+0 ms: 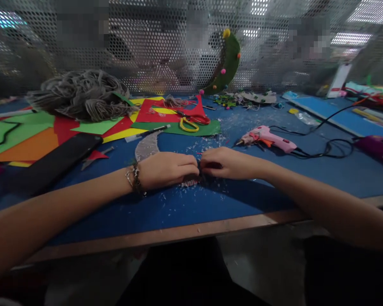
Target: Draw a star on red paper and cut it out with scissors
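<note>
My left hand, with a bracelet at its wrist, lies over a pale grey crescent-shaped piece on the blue table. Its fingers are curled and closed. Fingertip to fingertip with it, my right hand is closed in a pinch. Something small and dark shows between the fingers, too hidden to name. Below the left fingertips peeks a whitish, pink-streaked edge; whether it belongs to the crescent I cannot tell. White scraps are scattered around both hands.
Right of my hands lies a pink glue gun with a black cord. Yellow-and-red scissors rest on coloured sheets beyond. Grey yarn, a black case and a decorated green crescent against the perforated screen stand around.
</note>
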`<move>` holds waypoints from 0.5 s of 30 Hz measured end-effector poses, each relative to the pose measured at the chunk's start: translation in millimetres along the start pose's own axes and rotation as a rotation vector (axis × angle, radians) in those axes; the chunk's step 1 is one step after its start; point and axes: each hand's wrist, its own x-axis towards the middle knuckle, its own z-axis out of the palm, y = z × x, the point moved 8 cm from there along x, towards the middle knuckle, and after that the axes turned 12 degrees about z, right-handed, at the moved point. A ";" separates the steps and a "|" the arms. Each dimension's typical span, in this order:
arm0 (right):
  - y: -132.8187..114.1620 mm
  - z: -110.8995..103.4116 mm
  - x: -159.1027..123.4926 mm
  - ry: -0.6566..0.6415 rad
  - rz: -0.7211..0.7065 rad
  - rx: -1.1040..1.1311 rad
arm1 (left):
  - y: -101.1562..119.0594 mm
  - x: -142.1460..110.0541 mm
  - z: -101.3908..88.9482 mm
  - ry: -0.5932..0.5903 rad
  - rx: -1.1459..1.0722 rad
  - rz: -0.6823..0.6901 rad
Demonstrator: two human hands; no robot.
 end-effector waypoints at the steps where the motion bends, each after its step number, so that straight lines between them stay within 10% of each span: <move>1: 1.2 1.1 1.1 -0.007 0.000 0.008 | 2.2 -0.2 0.0 0.005 -0.004 0.018; 15: 13.9 7.5 11.7 0.039 0.044 0.013 | 9.0 6.0 0.5 0.098 0.083 0.093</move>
